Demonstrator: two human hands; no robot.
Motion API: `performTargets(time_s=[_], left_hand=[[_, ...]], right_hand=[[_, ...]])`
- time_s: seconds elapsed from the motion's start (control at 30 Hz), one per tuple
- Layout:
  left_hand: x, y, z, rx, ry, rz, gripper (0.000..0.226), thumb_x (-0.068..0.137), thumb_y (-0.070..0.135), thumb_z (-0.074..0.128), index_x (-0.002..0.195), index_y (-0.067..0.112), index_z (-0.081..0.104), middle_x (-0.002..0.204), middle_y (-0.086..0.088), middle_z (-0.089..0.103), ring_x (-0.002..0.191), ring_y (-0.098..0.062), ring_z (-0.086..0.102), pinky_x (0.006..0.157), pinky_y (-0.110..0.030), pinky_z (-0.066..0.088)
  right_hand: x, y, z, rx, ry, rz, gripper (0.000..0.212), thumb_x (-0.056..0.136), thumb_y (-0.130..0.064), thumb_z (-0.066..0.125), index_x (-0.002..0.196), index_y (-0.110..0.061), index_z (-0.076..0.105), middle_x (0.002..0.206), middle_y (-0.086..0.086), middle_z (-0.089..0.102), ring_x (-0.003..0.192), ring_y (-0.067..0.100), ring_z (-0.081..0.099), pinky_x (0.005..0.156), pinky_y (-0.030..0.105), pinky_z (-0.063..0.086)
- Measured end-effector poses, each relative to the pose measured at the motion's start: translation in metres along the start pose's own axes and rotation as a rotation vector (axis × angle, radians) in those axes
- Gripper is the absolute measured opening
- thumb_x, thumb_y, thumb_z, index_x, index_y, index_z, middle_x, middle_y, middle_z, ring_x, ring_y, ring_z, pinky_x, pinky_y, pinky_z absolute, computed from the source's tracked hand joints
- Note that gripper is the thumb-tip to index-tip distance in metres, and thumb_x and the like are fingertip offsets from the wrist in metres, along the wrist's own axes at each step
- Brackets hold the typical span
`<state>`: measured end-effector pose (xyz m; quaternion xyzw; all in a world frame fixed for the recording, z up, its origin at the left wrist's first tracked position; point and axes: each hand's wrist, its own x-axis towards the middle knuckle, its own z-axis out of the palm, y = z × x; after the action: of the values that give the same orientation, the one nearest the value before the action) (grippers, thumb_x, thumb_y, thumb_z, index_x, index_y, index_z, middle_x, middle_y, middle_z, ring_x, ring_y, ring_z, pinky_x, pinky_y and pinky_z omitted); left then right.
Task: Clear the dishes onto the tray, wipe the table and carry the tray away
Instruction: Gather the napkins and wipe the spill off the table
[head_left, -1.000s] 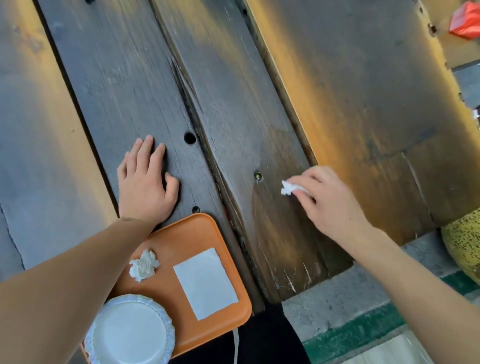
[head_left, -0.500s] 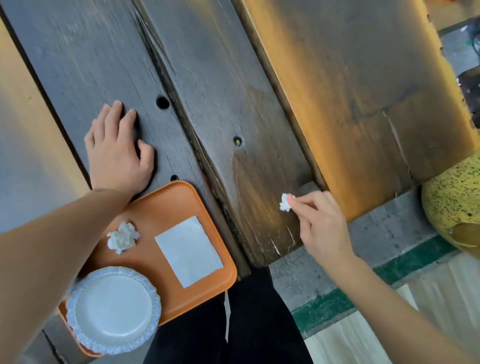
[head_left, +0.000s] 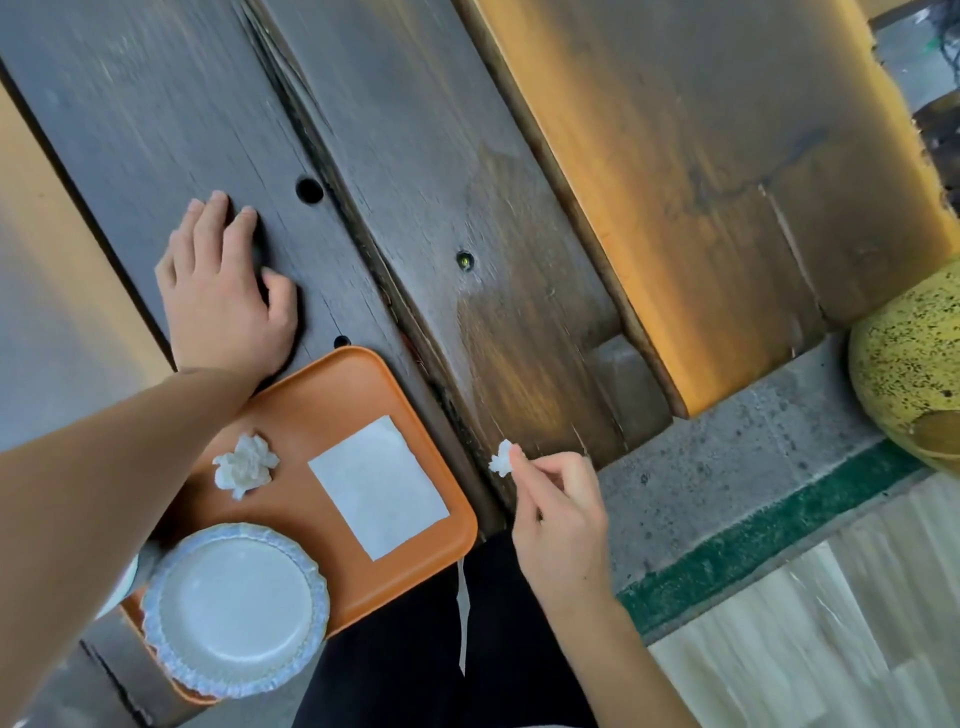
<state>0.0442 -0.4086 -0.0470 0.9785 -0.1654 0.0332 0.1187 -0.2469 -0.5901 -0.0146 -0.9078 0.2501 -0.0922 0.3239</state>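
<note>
bare table beyond left hand, tray blocking near edge

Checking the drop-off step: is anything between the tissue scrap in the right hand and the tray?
Nothing visible. The right hand pinches the tissue scrap just off the orange tray's right edge. The near tray area holds only a flat napkin; the crumpled tissue and plate sit farther left.

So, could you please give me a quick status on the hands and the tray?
Left hand flat on table. Right hand pinching tissue scrap beside tray. Tray holds plate, napkin, crumpled tissue. Nothing in the way.
</note>
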Motion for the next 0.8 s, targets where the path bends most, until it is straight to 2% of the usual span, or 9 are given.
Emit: performTargets(time_s=[0.1,0.2,0.3,0.37,0.5,0.6,0.67,0.73,0.8], left_hand=[[-0.001,0.001,0.0,0.002,0.001,0.0,0.054,0.091,0.022,0.046,0.143,0.008,0.047,0.159,-0.014,0.039,0.15,-0.035,0.03,0.119,-0.046,0.025],[-0.001,0.001,0.0,0.006,0.002,0.003,0.053,0.091,0.022,0.046,0.143,0.008,0.047,0.159,-0.014,0.039,0.149,-0.035,0.031,0.118,-0.046,0.026],[-0.001,0.001,0.0,0.003,0.005,0.003,0.054,0.091,0.022,0.045,0.143,0.008,0.047,0.159,-0.014,0.039,0.149,-0.034,0.031,0.118,-0.046,0.025],[-0.001,0.001,0.0,-0.002,0.002,0.002,0.053,0.092,0.023,0.045,0.143,0.009,0.046,0.159,-0.013,0.039,0.15,-0.034,0.03,0.119,-0.046,0.025],[0.0,-0.002,0.002,0.0,0.002,0.006,0.053,0.092,0.024,0.044,0.143,0.009,0.046,0.16,-0.012,0.038,0.151,-0.033,0.029,0.119,-0.045,0.025],[-0.001,-0.002,0.002,-0.009,-0.009,0.001,0.052,0.092,0.023,0.043,0.143,0.009,0.046,0.16,-0.011,0.038,0.151,-0.032,0.029,0.118,-0.046,0.026],[-0.001,-0.001,0.001,-0.016,-0.013,-0.003,0.052,0.092,0.023,0.043,0.142,0.009,0.046,0.16,-0.012,0.038,0.151,-0.033,0.029,0.118,-0.047,0.027],[-0.001,0.0,0.0,-0.015,-0.011,-0.003,0.052,0.092,0.023,0.043,0.142,0.009,0.046,0.159,-0.012,0.038,0.15,-0.033,0.029,0.117,-0.047,0.027],[-0.001,0.001,0.0,-0.013,-0.01,-0.004,0.053,0.092,0.023,0.043,0.142,0.008,0.046,0.159,-0.013,0.038,0.15,-0.034,0.029,0.117,-0.048,0.027]], right_hand=[[0.034,0.024,-0.02,-0.051,0.05,0.03,0.027,0.094,-0.009,0.061,0.117,-0.009,0.074,0.085,0.005,0.055,0.076,0.019,0.053,0.061,0.03,0.051],[0.081,0.04,-0.03,-0.108,0.08,0.079,0.028,0.094,-0.007,0.062,0.119,-0.012,0.073,0.09,0.005,0.056,0.079,0.019,0.054,0.064,0.031,0.052],[0.108,0.035,-0.022,-0.129,0.065,-0.007,0.028,0.095,-0.005,0.062,0.12,-0.012,0.073,0.088,0.005,0.056,0.078,0.02,0.053,0.064,0.025,0.045],[0.115,0.025,-0.01,-0.135,0.027,-0.099,0.029,0.093,-0.001,0.064,0.117,-0.012,0.075,0.086,0.007,0.057,0.078,0.022,0.052,0.063,0.026,0.043],[0.1,0.022,0.006,-0.097,-0.103,-0.354,0.035,0.09,0.006,0.06,0.114,-0.013,0.077,0.09,0.011,0.063,0.083,0.028,0.054,0.065,0.037,0.049],[0.06,0.04,-0.01,-0.106,-0.238,-0.522,0.031,0.091,0.006,0.058,0.108,-0.011,0.078,0.094,0.011,0.069,0.09,0.029,0.061,0.073,0.037,0.053],[0.037,0.054,-0.032,-0.119,-0.358,-0.603,0.033,0.096,0.003,0.05,0.105,-0.011,0.078,0.098,0.009,0.071,0.093,0.027,0.065,0.077,0.036,0.055],[0.025,0.065,-0.052,-0.164,-0.485,-0.664,0.037,0.095,0.001,0.044,0.107,-0.011,0.076,0.108,0.009,0.071,0.103,0.026,0.064,0.087,0.036,0.056],[0.021,0.071,-0.065,-0.195,-0.572,-0.696,0.034,0.088,-0.002,0.051,0.113,-0.011,0.072,0.121,0.009,0.067,0.116,0.025,0.058,0.101,0.033,0.049]])
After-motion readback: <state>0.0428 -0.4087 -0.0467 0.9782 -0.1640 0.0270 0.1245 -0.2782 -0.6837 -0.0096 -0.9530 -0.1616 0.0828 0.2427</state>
